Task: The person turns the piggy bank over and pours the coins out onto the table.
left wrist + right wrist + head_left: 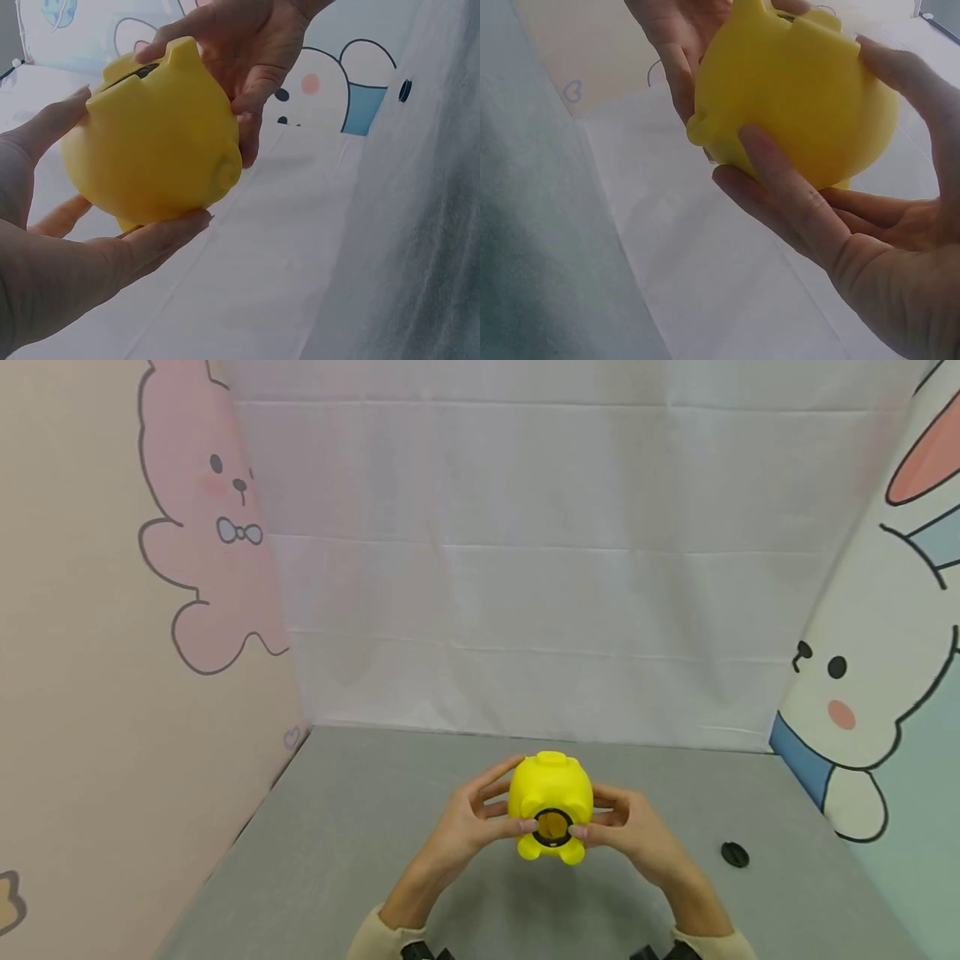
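A yellow piggy bank [551, 793] is held above the grey table [360, 827], its underside turned toward me. A round opening with a black rim [552, 827] shows in that underside. My left hand [480, 814] grips the bank's left side, thumb at the rim of the opening. My right hand [622, 818] grips the right side the same way. The left wrist view shows the bank [157, 142] cradled between my left hand [67, 262] and my right hand [247, 45]. From the right wrist the bank [795, 97] rests in my right hand [870, 247].
A small black round plug [735, 854] lies on the table to the right of my hands, seen as a plug [405, 90] from the left wrist too. Printed cartoon panels wall the left and right sides, and a white cloth hangs at the back.
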